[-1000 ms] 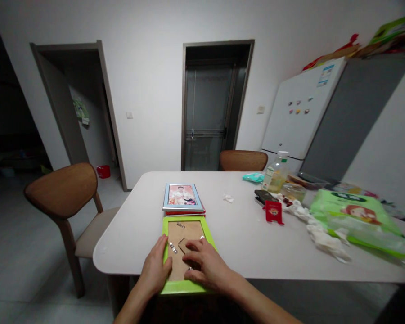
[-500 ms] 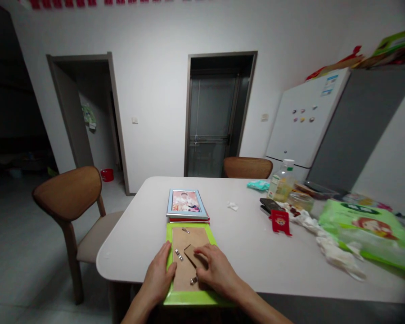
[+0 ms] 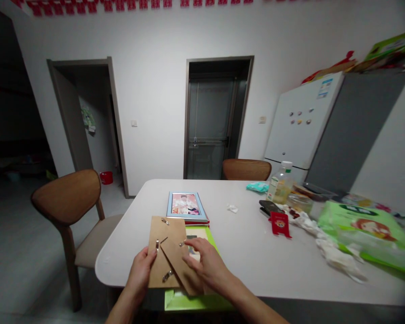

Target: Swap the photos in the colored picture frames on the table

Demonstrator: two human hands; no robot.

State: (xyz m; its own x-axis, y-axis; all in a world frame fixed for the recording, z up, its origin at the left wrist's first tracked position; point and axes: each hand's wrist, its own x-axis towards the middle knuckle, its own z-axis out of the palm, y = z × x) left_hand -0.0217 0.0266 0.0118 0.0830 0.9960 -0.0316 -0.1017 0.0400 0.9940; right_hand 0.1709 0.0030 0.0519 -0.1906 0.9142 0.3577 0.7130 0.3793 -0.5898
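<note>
A brown picture frame backing board (image 3: 173,227) with metal clips and a slanting stand leg (image 3: 185,270) is tilted up over a green picture frame (image 3: 197,302). My left hand (image 3: 140,272) grips the board by its left edge, thumb on the front. Beside the board's right edge is my right hand (image 3: 209,263), its thumb and index finger apart, close to a metal clip (image 3: 181,244). Whether those fingertips touch the board I cannot make out. Part of a picture (image 3: 193,240) shows inside the green frame, behind the board and right hand.
A light blue picture frame (image 3: 185,204) lies behind the green one on the white table (image 3: 243,256). To the right are a crumpled tissue (image 3: 232,208), a red card (image 3: 280,224), a bottle (image 3: 281,182) and a green tissue pack (image 3: 367,229). A wooden chair (image 3: 67,198) stands left.
The backing board has come up out of the green frame and shifted left, uncovering part of the picture. My right hand has left the stand leg for the board's right edge.
</note>
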